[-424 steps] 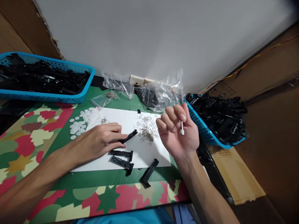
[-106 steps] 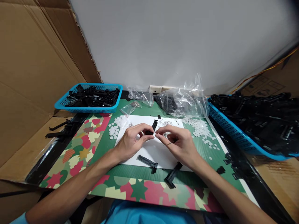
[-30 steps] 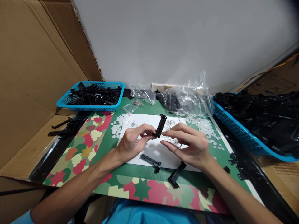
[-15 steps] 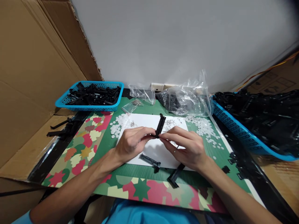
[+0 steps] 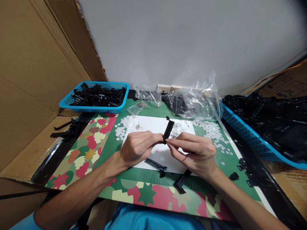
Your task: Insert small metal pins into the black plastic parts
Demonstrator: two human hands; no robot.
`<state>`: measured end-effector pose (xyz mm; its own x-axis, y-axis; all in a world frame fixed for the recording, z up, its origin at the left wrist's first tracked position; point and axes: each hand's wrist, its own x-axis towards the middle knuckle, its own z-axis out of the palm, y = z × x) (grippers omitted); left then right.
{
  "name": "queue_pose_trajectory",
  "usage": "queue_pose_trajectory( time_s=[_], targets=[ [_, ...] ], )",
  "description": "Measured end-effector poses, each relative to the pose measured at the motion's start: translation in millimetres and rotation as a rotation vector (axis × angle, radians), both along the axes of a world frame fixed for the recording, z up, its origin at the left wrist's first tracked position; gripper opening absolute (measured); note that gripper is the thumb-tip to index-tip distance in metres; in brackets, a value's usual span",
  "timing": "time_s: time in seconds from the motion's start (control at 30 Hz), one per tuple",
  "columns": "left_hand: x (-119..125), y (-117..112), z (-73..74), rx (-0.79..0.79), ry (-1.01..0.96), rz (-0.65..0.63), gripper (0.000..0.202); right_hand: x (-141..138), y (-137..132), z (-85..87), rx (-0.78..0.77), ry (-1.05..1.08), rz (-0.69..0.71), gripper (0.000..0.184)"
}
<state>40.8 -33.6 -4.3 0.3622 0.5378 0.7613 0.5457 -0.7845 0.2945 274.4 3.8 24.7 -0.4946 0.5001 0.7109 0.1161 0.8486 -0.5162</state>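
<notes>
A long black plastic part [image 5: 169, 128] stands tilted above the white sheet, its lower end between my hands. My left hand [image 5: 140, 146] is closed, thumb and fingers gripping that lower end. From the other side, my right hand [image 5: 195, 151] meets the same end with thumb and forefinger pinched together; whatever is between those fingertips is too small to make out. A thin silvery piece [image 5: 188, 156] shows under the right fingers. Below my hands lie a dark grey plastic part [image 5: 156, 165] and another black plastic part [image 5: 181, 182], partly covered by the right hand.
Small metal pieces [image 5: 177, 129] and white discs [image 5: 211, 131] lie spread about the sheet [image 5: 139, 164]. Blue baskets of black parts stand at the left [image 5: 96, 110] and right [image 5: 261, 147]. Clear plastic bags [image 5: 196, 103] lie at the back. Loose black parts [image 5: 63, 131] rest left.
The whole view has shifted slightly. The right fingers have changed their bend a little at the part's lower end, and the silvery piece beneath them hangs at another angle. The left grip is unchanged.
</notes>
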Motion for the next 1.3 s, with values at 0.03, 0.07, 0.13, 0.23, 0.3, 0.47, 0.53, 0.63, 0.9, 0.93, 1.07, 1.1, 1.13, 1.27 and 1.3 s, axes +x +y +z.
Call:
queue_pose_trajectory(
  time_s=[0.03,0.07,0.13,0.23,0.3,0.47,0.53,0.63,0.9,0.93,1.07,1.1,1.13,1.27,1.3],
  targets=[
    [0,0,-0.3,0.0,-0.001,0.001,0.028,1,0,-0.1,0.015,-0.016,-0.002,0.022],
    [-1,0,-0.8,0.0,-0.004,0.005,0.028,2,0,-0.4,0.033,-0.033,-0.008,0.022],
    [-1,0,-2.1,-0.004,-0.01,0.014,0.029,3,1,-1.6,0.082,-0.077,-0.023,0.023],
    [-1,0,-3.8,-0.005,-0.016,0.028,0.028,5,4,-5.4,0.185,-0.135,-0.047,0.026],
    [-1,1,-4.0,0.011,-0.029,0.051,0.025,6,5,-8.2,0.256,-0.166,-0.067,0.029],
    [2,3,-2.0,0.028,-0.072,0.089,0.02,10,9,-8.0,0.327,-0.204,-0.128,0.027],
    [3,2,-1.1,0.009,-0.101,0.088,0.018,11,11,-5.2,0.309,-0.214,-0.141,0.032],
    [3,2,-0.5,-0.08,-0.133,0.051,0.016,15,16,-2.8,0.288,-0.233,-0.151,0.045],
    [4,1,0.5,-0.581,-0.289,-0.156,0.02,30,29,-14.0,0.323,-0.356,-0.152,0.032],
    [4,1,0.8,-0.64,-0.301,-0.176,0.019,31,29,-14.4,0.334,-0.372,-0.151,0.03],
    [-1,4,3.6,-0.728,-0.241,-0.175,0.018,29,28,-12.3,0.362,-0.442,-0.135,0.021],
    [-3,5,4.9,-0.704,-0.195,-0.157,0.018,27,28,-11.9,0.364,-0.463,-0.13,0.02],
    [-5,6,6.4,-0.666,-0.142,-0.137,0.018,26,27,-11.9,0.365,-0.487,-0.121,0.02],
    [-10,7,10.2,-0.494,0.04,-0.074,0.02,21,25,-15.3,0.328,-0.589,-0.076,0.023],
    [-11,7,10.0,-0.467,0.068,-0.063,0.019,21,26,-15.6,0.295,-0.612,-0.064,0.024]
  ],
)
